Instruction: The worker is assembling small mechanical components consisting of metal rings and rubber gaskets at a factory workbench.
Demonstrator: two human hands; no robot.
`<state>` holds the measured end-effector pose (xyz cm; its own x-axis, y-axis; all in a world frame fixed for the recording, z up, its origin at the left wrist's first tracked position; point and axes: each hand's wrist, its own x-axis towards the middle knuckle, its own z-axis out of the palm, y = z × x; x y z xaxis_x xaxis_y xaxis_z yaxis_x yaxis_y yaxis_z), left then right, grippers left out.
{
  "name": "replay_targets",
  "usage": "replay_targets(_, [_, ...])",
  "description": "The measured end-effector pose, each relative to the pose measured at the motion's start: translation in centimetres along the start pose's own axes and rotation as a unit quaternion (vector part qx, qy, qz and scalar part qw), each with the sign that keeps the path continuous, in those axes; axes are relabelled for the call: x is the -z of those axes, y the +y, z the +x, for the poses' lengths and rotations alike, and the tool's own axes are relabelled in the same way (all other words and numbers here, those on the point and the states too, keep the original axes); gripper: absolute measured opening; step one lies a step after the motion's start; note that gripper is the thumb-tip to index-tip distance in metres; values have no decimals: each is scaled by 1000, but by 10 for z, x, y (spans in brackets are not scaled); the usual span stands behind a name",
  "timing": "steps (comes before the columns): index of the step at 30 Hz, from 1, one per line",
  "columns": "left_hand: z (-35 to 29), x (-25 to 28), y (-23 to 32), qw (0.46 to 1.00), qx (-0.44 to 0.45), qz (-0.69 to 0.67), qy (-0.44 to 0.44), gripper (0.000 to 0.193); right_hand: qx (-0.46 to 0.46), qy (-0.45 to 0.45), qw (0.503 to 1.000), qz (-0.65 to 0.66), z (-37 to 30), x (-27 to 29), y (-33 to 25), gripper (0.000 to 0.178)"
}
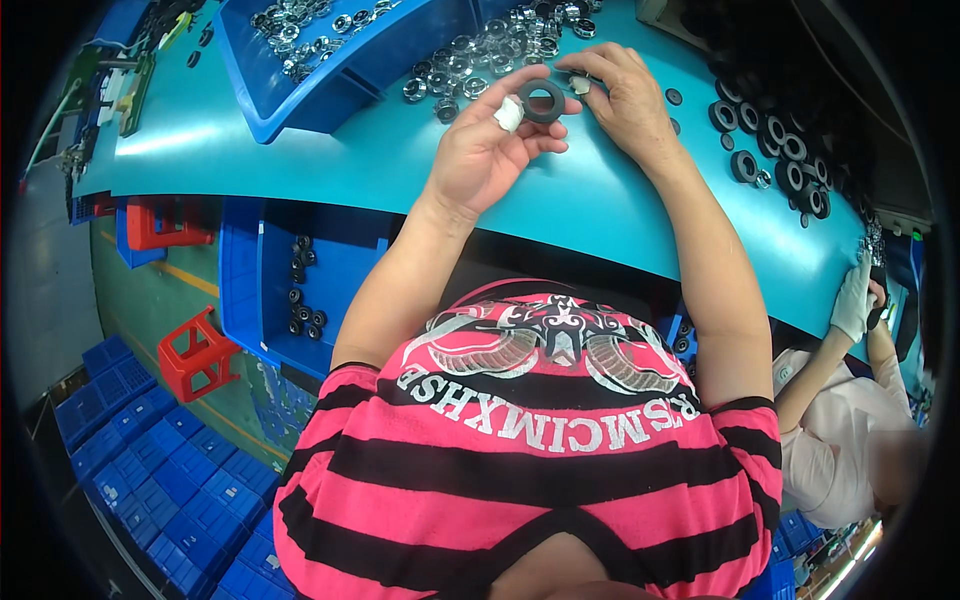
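Observation:
My left hand (485, 150) is raised over the turquoise table with its palm turned up. Its thumb and fingers grip a black rubber ring (541, 117), like a small tire, with an open centre. White wrapping (508, 113) covers one of its digits. Just right of the ring is my right hand (630, 105), its fingers bent toward the thumb, which also wears a white wrap. Whatever lies between those fingertips is too small or hidden to make out. Beyond both hands, shiny chrome wheel hubs (473, 87) lie in a loose heap.
A blue bin (330, 105) with chrome hubs stands at the far left. Black rubber rings (745, 165) are piled at the right. Under the table edge sits another blue bin (240, 270) with black wheels. Red stools (195, 355) stand left; a co-worker's gloved hand (853, 300) works right.

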<state>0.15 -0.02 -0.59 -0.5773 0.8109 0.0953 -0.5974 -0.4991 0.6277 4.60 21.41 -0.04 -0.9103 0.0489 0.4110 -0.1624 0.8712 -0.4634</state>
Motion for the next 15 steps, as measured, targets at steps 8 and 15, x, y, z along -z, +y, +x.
replay_targets(8, [-2,3,-1,1000,-1,-13,-6,54,-175,-9,921,346,-2,9,-9,28])
replay_targets(15, [-3,1,0,1000,-4,-17,11,52,-195,-55,864,462,-1,27,-13,37])
